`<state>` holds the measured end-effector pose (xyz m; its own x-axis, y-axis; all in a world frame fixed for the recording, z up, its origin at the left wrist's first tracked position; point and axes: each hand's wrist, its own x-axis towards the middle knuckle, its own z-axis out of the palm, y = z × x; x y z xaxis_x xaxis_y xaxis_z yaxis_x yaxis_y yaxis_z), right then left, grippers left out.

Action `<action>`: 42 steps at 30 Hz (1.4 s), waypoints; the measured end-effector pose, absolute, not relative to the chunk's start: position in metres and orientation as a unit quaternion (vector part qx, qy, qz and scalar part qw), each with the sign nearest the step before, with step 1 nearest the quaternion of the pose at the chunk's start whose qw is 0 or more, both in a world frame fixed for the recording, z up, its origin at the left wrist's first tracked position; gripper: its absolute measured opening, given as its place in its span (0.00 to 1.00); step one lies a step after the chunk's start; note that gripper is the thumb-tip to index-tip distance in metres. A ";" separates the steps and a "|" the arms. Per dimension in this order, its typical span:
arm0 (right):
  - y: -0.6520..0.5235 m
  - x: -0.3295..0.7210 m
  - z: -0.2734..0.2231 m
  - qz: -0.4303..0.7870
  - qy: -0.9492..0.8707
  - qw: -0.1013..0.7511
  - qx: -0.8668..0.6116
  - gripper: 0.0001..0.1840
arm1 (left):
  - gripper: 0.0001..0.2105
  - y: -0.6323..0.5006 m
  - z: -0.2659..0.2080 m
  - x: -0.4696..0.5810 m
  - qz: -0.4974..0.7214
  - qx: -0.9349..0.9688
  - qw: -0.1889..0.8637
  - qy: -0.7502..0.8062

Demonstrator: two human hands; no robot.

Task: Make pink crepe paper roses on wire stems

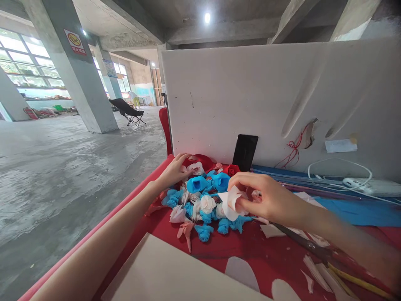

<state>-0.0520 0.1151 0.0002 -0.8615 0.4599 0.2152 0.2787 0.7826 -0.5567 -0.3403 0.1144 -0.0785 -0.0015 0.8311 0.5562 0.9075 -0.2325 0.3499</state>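
Note:
A pile of crepe paper flowers in blue, white, pink and red lies on a red tablecloth [216, 251]. At its far left edge is my left hand [175, 170], fingers stretched out and apart, beside a white paper flower [196, 168]. My right hand [261, 194] pinches another white paper flower [231, 204] between thumb and fingers over the right side of the pile. Two open blue flowers [197, 184] sit between the hands. In front of them is a white rose-shaped flower [207, 204].
A pale board [175, 271] lies at the near edge. Dark-bladed scissors [308, 244] and paper scraps [316, 271] are under and beside my right forearm. A black phone [246, 151] leans on a white foam panel [225, 96]. Blue paper [360, 211] and a power strip [369, 184] lie to the right.

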 end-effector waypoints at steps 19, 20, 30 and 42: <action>0.192 -0.092 -0.001 0.302 -0.872 0.322 -0.213 0.05 | 0.18 0.118 -0.073 -0.343 -0.323 -0.688 0.007 -0.650; 0.197 -0.099 -0.004 0.294 -0.878 0.311 -0.213 0.04 | 0.19 0.118 -0.073 -0.343 -0.322 -0.689 0.006 -0.649; 0.222 -0.150 -0.025 0.167 -0.944 0.165 -0.231 0.13 | 0.29 0.117 -0.074 -0.337 -0.294 -0.680 -0.002 -0.672; 0.218 -0.155 -0.017 0.069 -0.960 0.094 -0.254 0.14 | 0.27 0.114 -0.072 -0.333 -0.298 -0.679 0.003 -0.670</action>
